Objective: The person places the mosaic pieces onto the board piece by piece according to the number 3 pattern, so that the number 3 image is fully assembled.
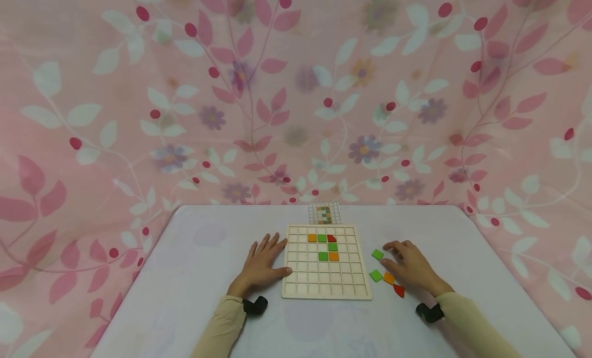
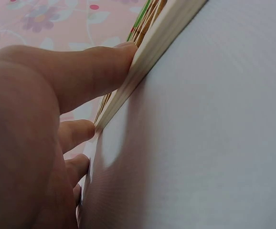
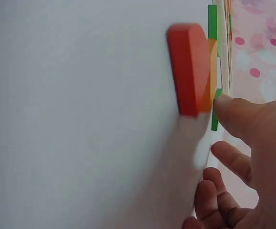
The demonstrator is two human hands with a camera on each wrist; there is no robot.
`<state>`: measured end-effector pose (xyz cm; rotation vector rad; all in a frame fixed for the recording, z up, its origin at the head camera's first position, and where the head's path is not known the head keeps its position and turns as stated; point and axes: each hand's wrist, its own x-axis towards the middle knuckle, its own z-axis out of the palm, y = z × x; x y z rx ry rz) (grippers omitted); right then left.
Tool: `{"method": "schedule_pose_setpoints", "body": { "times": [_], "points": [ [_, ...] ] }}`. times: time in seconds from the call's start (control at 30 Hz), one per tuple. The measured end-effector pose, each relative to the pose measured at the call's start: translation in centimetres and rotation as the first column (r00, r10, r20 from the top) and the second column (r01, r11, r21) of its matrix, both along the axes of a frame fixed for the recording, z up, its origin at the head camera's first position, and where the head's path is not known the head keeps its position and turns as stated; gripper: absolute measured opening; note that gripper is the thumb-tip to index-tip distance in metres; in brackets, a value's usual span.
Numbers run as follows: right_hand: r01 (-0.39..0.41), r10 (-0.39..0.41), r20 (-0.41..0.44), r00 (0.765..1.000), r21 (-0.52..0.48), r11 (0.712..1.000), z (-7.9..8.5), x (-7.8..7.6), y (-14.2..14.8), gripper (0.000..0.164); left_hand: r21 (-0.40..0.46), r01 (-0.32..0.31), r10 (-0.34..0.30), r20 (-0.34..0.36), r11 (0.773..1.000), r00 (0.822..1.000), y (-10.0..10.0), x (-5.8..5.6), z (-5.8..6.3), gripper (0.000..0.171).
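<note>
A pale wooden grid board (image 1: 305,291) lies on the table. In its squares sit orange tiles (image 1: 312,238), several green tiles (image 1: 333,247) and a red piece with a rounded side (image 1: 331,238). My left hand (image 1: 259,265) is spread flat at the board's left side, its thumb touching the edge in the left wrist view. My right hand (image 1: 412,268) hovers close to a loose green tile (image 1: 377,254), thumb and index finger apart beside it. Nearer the wrist lie another green tile (image 1: 376,276), an orange tile (image 1: 389,278) and a red rounded piece (image 3: 183,71).
Behind the board lies a gridded card (image 1: 325,213) printed with coloured squares. A white cloth covers the table (image 1: 208,234). Pink floral fabric (image 1: 296,116) hangs at the back and both sides. Each wrist wears a black camera (image 1: 256,306).
</note>
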<state>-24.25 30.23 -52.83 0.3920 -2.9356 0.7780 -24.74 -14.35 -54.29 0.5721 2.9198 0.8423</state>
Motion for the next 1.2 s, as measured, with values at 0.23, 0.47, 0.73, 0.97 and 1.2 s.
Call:
{"method": "schedule_pose_setpoints", "body": {
  "times": [0.23, 0.47, 0.73, 0.97, 1.2],
  "points": [
    [-0.009, 0.010, 0.016, 1.000, -0.045, 0.999, -0.75, -0.82, -0.45, 0.031, 0.000, -0.007, 0.007, 0.004, 1.000, 1.000, -0.01, 0.00, -0.05, 0.086],
    [-0.027, 0.027, -0.013, 1.000, -0.040, 0.999, -0.39, -0.72, -0.59, 0.023, -0.010, -0.015, 0.015, 0.014, 1.000, 1.000, 0.10, -0.10, 0.05, 0.086],
    [-0.021, 0.024, 0.060, 0.998, -0.052, 0.998, -0.01, -0.43, -0.51, 0.024, -0.031, -0.021, 0.021, 0.018, 0.999, 1.000, 0.12, -0.23, -0.32, 0.087],
    [-0.008, 0.012, 0.075, 0.997, -0.066, 0.998, -0.39, -0.47, -0.21, 0.024, -0.027, -0.015, 0.015, 0.009, 1.000, 1.000, 0.08, -0.35, -0.42, 0.086],
    [-0.012, 0.019, 0.069, 0.997, -0.100, 0.995, -0.57, -0.37, -0.10, 0.024, -0.021, -0.015, 0.015, 0.009, 1.000, 1.000, 0.01, -0.21, -0.18, 0.086]
  ]
}}
